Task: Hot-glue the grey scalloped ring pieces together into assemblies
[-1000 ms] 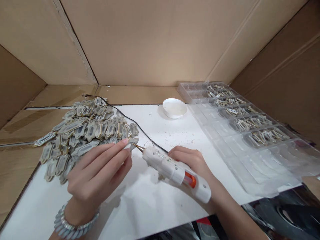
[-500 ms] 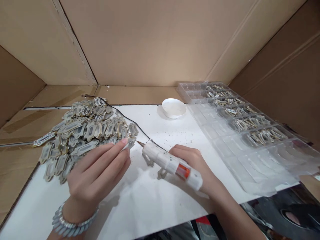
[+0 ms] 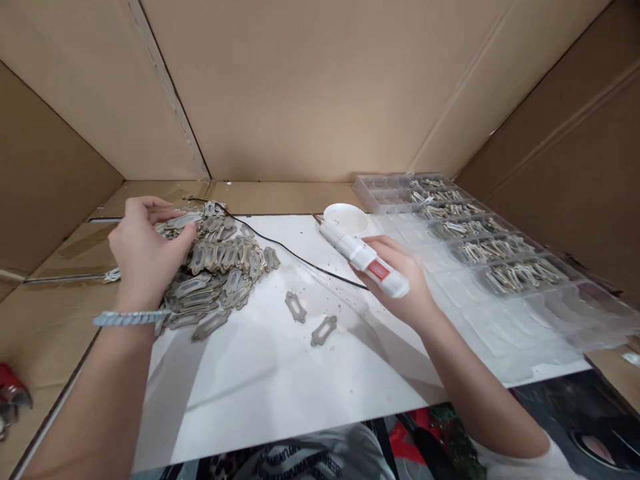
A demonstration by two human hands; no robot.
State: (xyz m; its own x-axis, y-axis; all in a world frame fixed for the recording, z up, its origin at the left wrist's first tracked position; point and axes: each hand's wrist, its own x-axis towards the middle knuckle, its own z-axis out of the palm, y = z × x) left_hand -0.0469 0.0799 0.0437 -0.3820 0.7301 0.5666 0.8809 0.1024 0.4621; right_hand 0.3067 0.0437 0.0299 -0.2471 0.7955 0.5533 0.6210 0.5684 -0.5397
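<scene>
My left hand [image 3: 147,243] is at the far left part of a pile of flat grey frame-shaped pieces [image 3: 215,257]. One such piece [image 3: 186,219] shows between its thumb and fingers. In my right hand [image 3: 397,273] is a white glue gun [image 3: 357,250] with a red part on its side. Its brass-coloured tip points to the far left, close to the white dish [image 3: 346,217]. Two loose grey frame-shaped pieces, one [image 3: 295,307] and another [image 3: 324,331], lie apart on the white board [image 3: 260,387].
A clear plastic compartment tray [image 3: 490,313] stands on the right, with small metal clips [image 3: 525,273] in its right-hand compartments. A black cord [image 3: 300,257] crosses the board. Cardboard walls [image 3: 320,93] close in the back and sides.
My left hand has moved away from the glue gun's tip to the far left of the pile. My right hand has raised the glue gun farther back, toward the white dish.
</scene>
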